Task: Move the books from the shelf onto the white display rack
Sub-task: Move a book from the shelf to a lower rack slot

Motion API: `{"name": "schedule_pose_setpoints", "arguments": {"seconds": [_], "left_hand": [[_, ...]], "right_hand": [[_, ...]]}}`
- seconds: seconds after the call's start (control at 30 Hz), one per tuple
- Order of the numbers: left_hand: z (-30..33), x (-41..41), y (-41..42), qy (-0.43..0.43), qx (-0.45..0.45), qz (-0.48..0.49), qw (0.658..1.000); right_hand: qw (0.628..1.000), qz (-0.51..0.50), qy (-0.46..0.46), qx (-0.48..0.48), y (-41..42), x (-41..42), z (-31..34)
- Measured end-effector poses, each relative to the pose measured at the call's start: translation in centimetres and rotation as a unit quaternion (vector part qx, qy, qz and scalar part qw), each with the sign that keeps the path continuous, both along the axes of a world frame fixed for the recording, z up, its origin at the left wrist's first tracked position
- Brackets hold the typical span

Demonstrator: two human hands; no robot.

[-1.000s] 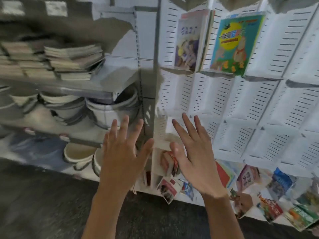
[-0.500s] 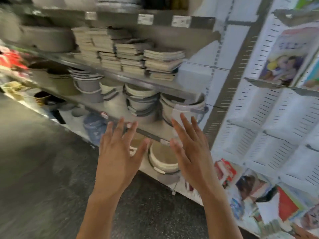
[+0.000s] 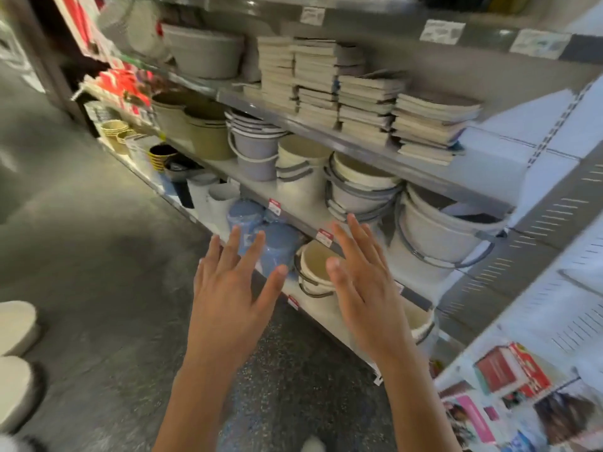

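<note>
Dark speckled floor (image 3: pixel 98 256) runs beside grey shelving stocked with buckets (image 3: pixel 440 236).

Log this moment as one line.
left hand: open, empty | right hand: open, empty | books: stacked on shelf, untouched | white display rack: at right | step: reach for books pending

Pretty clearly a shop aisle, some kind of discount homeware store. Long grey metal shelving (image 3: pixel 375 151) runs from 10 to 2 o'clock, with price tags (image 3: pixel 324 237) clipped along the shelf edges. Stacks of plastic buckets (image 3: pixel 437 233) and tubs sit in rows at 1 o'clock, piles of books (image 3: pixel 365 102) on the shelf above. At 4 o'clock a white slotted display rack (image 3: pixel 561 308) holds more books. Speckled grey floor (image 3: pixel 98 249) underfoot.
</note>
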State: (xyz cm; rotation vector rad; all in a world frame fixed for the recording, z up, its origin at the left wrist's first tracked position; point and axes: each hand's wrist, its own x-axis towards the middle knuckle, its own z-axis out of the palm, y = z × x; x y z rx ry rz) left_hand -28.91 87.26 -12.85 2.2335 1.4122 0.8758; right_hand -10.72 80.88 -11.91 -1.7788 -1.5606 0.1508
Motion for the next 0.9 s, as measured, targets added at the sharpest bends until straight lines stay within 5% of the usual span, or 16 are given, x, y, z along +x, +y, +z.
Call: {"name": "schedule_pose_setpoints", "arguments": {"seconds": [0.53, 0.9], "left_hand": [[2.9, -2.3, 27.3, 0.030, 0.022, 0.092, 0.995], [1.7, -3.1, 41.6, 0.025, 0.013, 0.081, 0.996]], "right_hand": [[0.992, 0.087, 0.084, 0.022, 30.9, -1.3, 0.9], [0.992, 0.112, 0.060, 0.025, 45.7, -2.7, 0.5]]}}
